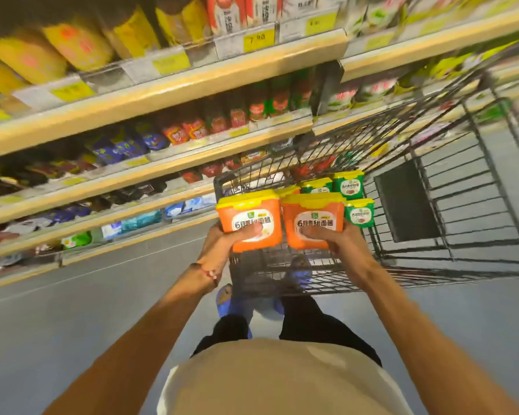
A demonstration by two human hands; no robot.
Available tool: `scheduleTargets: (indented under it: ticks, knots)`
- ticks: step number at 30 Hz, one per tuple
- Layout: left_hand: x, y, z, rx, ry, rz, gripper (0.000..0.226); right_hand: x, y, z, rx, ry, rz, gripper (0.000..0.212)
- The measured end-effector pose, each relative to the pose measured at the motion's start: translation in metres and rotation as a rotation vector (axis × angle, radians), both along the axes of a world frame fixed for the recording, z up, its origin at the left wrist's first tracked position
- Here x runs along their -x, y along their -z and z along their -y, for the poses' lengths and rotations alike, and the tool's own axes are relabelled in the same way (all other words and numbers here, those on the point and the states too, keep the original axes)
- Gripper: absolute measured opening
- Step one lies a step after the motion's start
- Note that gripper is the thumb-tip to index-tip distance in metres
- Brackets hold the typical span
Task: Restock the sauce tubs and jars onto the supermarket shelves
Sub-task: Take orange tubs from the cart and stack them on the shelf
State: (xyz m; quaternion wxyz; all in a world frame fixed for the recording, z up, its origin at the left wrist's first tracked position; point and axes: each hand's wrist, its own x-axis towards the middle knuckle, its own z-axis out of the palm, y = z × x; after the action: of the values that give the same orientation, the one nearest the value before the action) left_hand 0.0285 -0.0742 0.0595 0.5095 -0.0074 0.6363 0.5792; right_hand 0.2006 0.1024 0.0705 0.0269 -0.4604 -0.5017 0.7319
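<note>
Shelves (162, 94) line my left; the wire cart (450, 187) ahead carries green tubs (348, 184). Above its near end, side by side, two orange, yellow-lidded, white-labelled tubs: left tub (247, 215) gripped in my left hand (222, 239), right tub (312, 215) in my right hand (339, 242), fingers (247, 232) curled round each.

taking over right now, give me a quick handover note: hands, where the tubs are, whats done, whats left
Left hand: grips the left orange tub, held above the cart.
Right hand: grips the right orange tub, pressed against the other one.
Green tubs sit in the cart.
Done: both orange tubs lifted out.
Left: place both on the shelves to the left, then the green tubs. Which shelf slot they go in is too blurred to tell.
</note>
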Motion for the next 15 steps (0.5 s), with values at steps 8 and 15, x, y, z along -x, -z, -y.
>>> scheduleTargets:
  ticks: [8,15]
  knots:
    - [0.049,-0.062,0.105,-0.063,-0.065,-0.254,0.088,0.026,-0.055,0.089,-0.082,0.007,-0.141,0.06]
    - [0.052,-0.092,0.196,-0.072,-0.299,-0.346,0.095,0.07,-0.082,0.154,-0.135,-0.135,-0.222,0.086]
